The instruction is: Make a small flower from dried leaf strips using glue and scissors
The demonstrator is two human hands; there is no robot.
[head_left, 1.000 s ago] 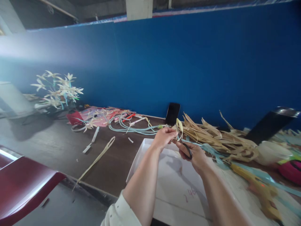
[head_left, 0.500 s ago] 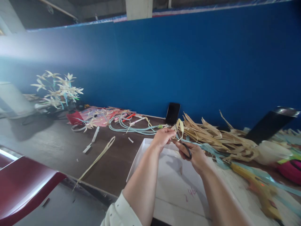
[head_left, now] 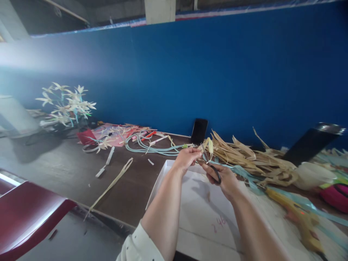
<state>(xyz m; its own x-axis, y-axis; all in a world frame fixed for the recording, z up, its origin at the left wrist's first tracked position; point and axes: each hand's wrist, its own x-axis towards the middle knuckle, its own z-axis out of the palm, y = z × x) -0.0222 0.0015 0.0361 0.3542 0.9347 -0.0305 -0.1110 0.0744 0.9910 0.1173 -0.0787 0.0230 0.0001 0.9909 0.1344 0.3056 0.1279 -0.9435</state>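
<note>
My right hand (head_left: 223, 178) is closed round the black handles of a pair of scissors (head_left: 218, 174), whose blades point up and to the left. Close beside the blades, my left hand (head_left: 189, 158) pinches a pale strip of corn husk (head_left: 210, 146); part of the strip curls up past the scissors. Both hands are above the far end of a white box lid (head_left: 201, 206) with pink handwriting on it. The fingertips hide where the husk is gripped.
Dried husks (head_left: 244, 156) lie behind my right hand, near a black bottle (head_left: 312, 143). A yellow glue gun (head_left: 299, 217) is at right. A phone (head_left: 199, 131) leans on the blue wall. Blue cords (head_left: 152, 149) and husk flowers (head_left: 70, 103) are to the left.
Both hands stay nearly in place. The scissor blades show more clearly now, and the curl of husk beside them has shifted slightly.
</note>
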